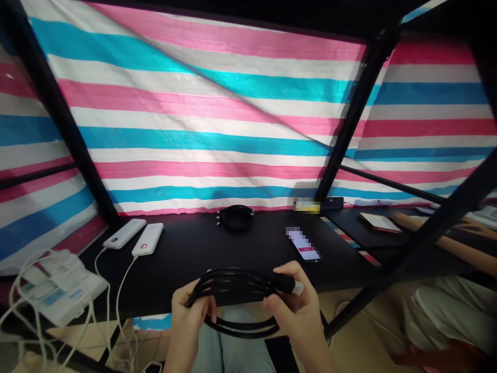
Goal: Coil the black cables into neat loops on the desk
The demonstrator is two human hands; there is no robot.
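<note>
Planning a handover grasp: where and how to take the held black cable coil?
Probably the upper arc of the coil, midway between the left hand and right hand, coming from the table side. Strands run together there, clear of both hands; the plug juts out at the right hand, and the lower strands hang apart.

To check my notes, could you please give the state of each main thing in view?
Held cable: coiled
Left hand: gripping held cable
Right hand: holding its plug end
Other black cable: coiled
Phone: face up, screen lit
Left power bank: lying flat
Right power bank: lying flat
White cords: attached to both, tangled at left
</note>
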